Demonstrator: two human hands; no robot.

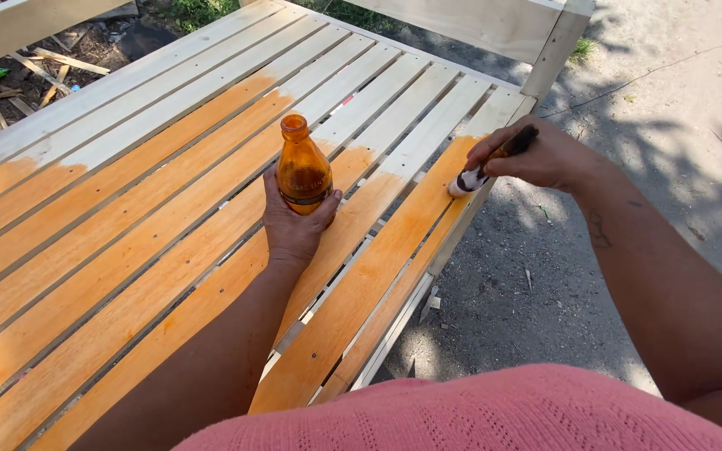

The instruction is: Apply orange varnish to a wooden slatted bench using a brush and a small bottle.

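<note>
Outdoors in hard sunlight, a slatted wooden frame (169, 192) fills the view, its near slats stained orange and its far ends bare. A paintbrush (486, 167) lies at about two o'clock from the frame's middle, its long axis running from ten-to-two up right to its bristle tip pressed down left on the outermost slat, right where stain meets bare wood. The right hand (536, 157) is clamped around its dark handle and is the nearer one, while the left hand (294, 225), well apart at nine o'clock from the brush, is closed on an upright amber bottle (302, 167) standing on a stained slat.
</note>
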